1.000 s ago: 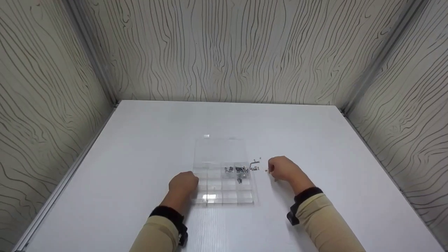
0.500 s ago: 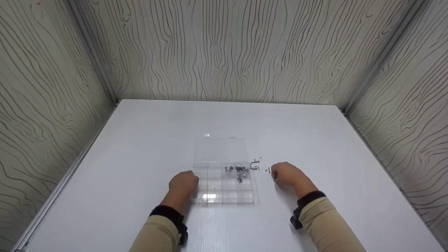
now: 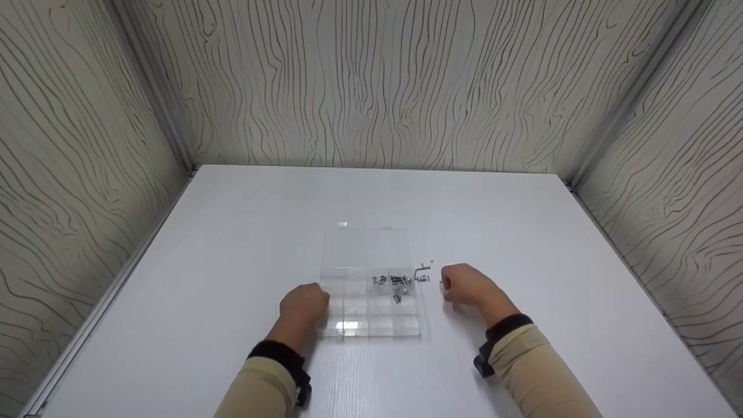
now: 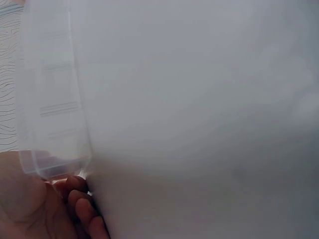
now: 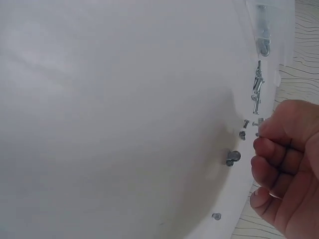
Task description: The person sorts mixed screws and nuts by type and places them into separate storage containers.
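A clear plastic compartment box (image 3: pixel 381 325) lies on the table with its lid (image 3: pixel 365 247) folded back. My left hand (image 3: pixel 305 302) grips its left side; the left wrist view shows curled fingers (image 4: pixel 82 204) at the box corner. Small metal screws (image 3: pixel 400 281) lie in a few compartments. Right of the box, my right hand (image 3: pixel 464 284) is low over the table among loose screws. In the right wrist view, its thumb and forefinger come together at a small screw (image 5: pixel 260 121), which they seem to pinch, partly hidden by the thumb.
Several loose screws (image 3: pixel 422 273) lie just beyond the box's right edge. More small metal pieces (image 5: pixel 233 158) lie on the table beside my right hand. Patterned panels (image 3: pixel 371 87) enclose the white table (image 3: pixel 232 215) at the back and sides.
My right hand moved slightly right and nearer me, then back left toward the box. It now covers small screws that showed half a second ago. My left hand has stayed on the box.
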Tool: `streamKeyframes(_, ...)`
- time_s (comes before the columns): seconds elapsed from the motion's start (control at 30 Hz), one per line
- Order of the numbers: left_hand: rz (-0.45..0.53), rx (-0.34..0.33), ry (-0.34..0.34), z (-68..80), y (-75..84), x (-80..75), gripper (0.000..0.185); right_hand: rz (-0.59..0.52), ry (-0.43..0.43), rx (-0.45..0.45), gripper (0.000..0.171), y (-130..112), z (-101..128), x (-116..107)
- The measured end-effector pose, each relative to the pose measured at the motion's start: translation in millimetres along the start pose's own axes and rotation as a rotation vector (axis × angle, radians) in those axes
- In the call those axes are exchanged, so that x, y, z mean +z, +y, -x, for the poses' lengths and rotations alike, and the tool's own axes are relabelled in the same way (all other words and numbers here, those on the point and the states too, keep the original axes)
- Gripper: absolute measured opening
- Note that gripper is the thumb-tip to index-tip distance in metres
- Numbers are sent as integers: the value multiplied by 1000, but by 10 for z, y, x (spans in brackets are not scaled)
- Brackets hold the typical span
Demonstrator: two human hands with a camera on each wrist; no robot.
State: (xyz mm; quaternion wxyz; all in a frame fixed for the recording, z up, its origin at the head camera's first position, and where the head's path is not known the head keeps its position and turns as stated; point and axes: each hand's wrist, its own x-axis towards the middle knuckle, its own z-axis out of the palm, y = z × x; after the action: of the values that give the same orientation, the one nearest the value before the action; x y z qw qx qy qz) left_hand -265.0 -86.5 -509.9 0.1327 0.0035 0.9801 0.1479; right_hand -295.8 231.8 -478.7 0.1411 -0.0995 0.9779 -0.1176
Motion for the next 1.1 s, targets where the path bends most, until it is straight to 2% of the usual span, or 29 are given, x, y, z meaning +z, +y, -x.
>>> streamKeyframes(0.1,27,-10,8,-7,-8,1,30,-12,21,-38,14,-70,-25,-14)
streamKeyframes(0.23,11,18,9,-6,-15,1,22,-42,36,-87,14,-186,-43,-26)
streamKeyframes(0.4,50,-19,0,-12,-10,-5,23,-49,61,-174,15,-332,-55,-17)
streamKeyframes(0.53,64,-46,-8,-15,-1,-10,29,-50,55,-207,15,-438,-57,11)
streamKeyframes(0.77,-136,102,-17,37,2,-23,18,-34,44,-234,16,-550,-53,62)
streamKeyframes(0.83,-142,107,-6,41,1,-25,13,-30,38,-232,16,-566,-53,73)
streamKeyframes(0.9,-110,95,0,42,0,-25,8,-32,31,-230,16,-577,-55,81)
streamKeyframes(1.0,-57,74,12,39,-5,-23,16,-32,23,-225,14,-578,-59,89)
streamKeyframes(1.1,-26,62,17,37,-9,-19,15,-41,21,-225,13,-562,-59,81)
